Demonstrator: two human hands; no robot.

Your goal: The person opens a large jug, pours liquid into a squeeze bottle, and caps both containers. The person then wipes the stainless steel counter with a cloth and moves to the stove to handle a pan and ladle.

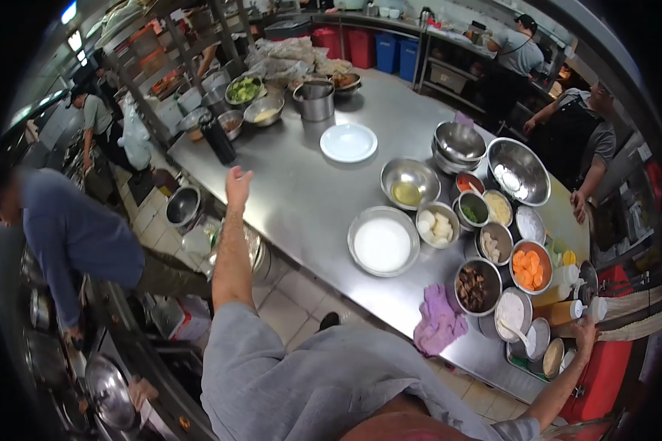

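Observation:
My left hand [238, 188] is held out over the left edge of the steel table, fingers apart and holding nothing. Just beyond it stands a dark bottle [218, 140], apart from the fingertips. At the far right, my right hand [585, 335] is closed at the top of a squeeze bottle [598, 309]; its fingers are small and partly hidden. Beside that hand is an amber squeeze bottle [560, 313]. Close by are a tub of white paste [510, 312] with a spoon and a bowl of sliced carrots [531, 266].
A bowl of white liquid [382, 241], a purple cloth [440, 320] and a white plate [349, 142] sit on the table [301, 209]. Steel bowls [460, 142] are stacked farther back. One person [88, 228] works on the left; another [577, 140] stands across the table.

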